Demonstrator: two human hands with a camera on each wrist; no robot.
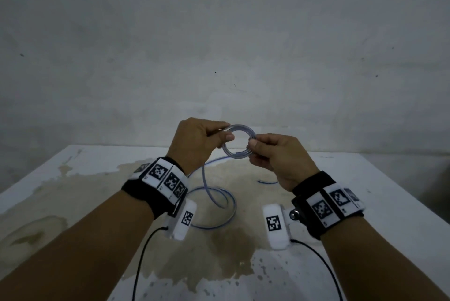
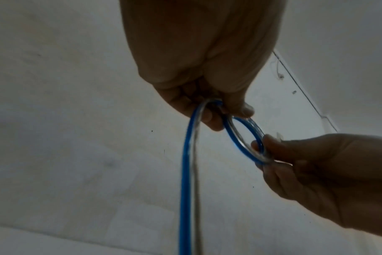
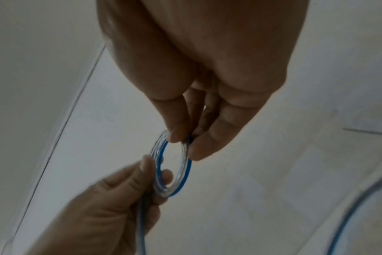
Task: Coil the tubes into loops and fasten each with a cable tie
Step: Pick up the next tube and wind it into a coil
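Note:
A clear tube with a blue stripe is wound into a small coil (image 1: 239, 143) held in the air above the table. My left hand (image 1: 202, 141) pinches the coil's left side, thumb in front. My right hand (image 1: 270, 154) pinches its right side between thumb and forefinger. In the left wrist view the coil (image 2: 240, 138) hangs between both hands, and a loose length of tube (image 2: 185, 181) drops from my left fingers. The right wrist view shows the coil (image 3: 175, 165) edge-on. The loose tube (image 1: 214, 201) lies in wide loops on the table below. No cable tie shows.
The white table (image 1: 365, 179) has a large brown stain across its middle. A short piece of blue tube (image 1: 267, 182) lies to the right of the loops. A grey wall stands behind the far table edge. Black cables run from both wrist cameras.

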